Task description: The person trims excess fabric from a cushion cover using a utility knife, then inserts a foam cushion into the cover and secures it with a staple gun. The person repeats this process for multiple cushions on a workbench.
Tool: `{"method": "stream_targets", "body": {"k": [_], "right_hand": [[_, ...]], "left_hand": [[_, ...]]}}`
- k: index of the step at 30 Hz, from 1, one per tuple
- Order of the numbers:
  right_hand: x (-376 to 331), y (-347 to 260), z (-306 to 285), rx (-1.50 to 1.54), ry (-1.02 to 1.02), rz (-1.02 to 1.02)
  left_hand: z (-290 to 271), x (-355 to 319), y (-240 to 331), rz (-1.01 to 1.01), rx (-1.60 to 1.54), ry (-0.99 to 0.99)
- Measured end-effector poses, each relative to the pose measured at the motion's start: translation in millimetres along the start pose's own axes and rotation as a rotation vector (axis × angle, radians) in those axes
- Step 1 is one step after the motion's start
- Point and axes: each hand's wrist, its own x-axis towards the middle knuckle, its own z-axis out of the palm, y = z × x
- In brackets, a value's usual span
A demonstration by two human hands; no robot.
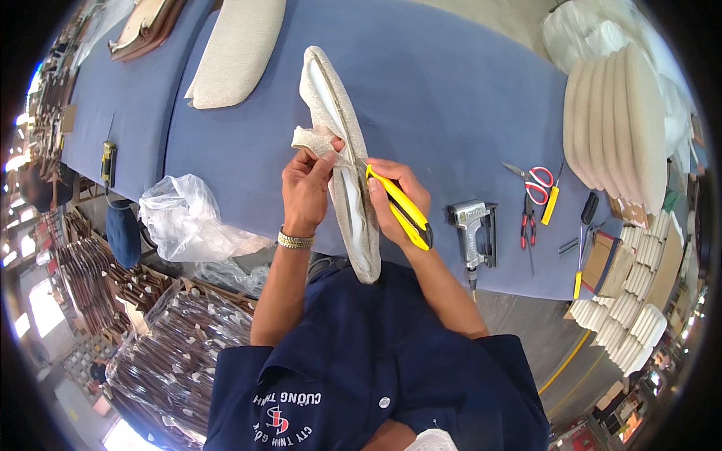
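A beige fabric-covered cushion pad [359, 225] stands on edge in front of me, a long white strip showing between its fabric edges. At its middle, my left hand [307, 188] pinches a loose flap of the beige fabric [314, 140]. In my right hand [398, 192] is a yellow and black utility knife [402, 210], its tip end at the pad's fabric edge close to my left fingers. Whether the blade touches the fabric I cannot tell.
On the blue table [451, 98], a staple gun [474, 233], red-handled scissors [535, 184], pliers [529, 222] and screwdrivers lie to the right. Beige pads [613, 120] stand at the far right, another pad [237, 52] at the far left. Crumpled plastic [188, 218] lies at the left edge.
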Motion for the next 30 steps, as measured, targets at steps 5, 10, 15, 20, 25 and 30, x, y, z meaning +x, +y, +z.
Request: {"method": "stream_targets", "body": {"k": [5,10,15,20,25,30], "right_hand": [[1.3,-4.2,-0.6,-0.090,-0.009,-0.073],[-6.4,-4.9,-1.4,-0.098,-0.011,-0.106],[-25.6,-7.9,-5.1,-0.023,-0.021,-0.018],[-39.1,-12.8,-13.9,-0.048,-0.021,-0.020],[-55.8,-19.8,-27.6,-0.049,-0.051,0.017],[-70.4,-22.5,-31.0,-0.072,-0.124,-0.011]], "left_hand": [[-10.7,3.7,-4.1,-0.022,0.004,-0.036],[-17.7,3.3,-3.9,-0.042,-0.031,-0.065],[-22.7,2.5,-2.8,-0.090,-0.124,-0.084],[-25.3,5.1,-4.8,-0.099,-0.187,-0.148],[-21.1,4.4,-1.2,-0.128,-0.270,-0.136],[-15.6,-18.0,8.8,0.004,-0.273,-0.102]]}}
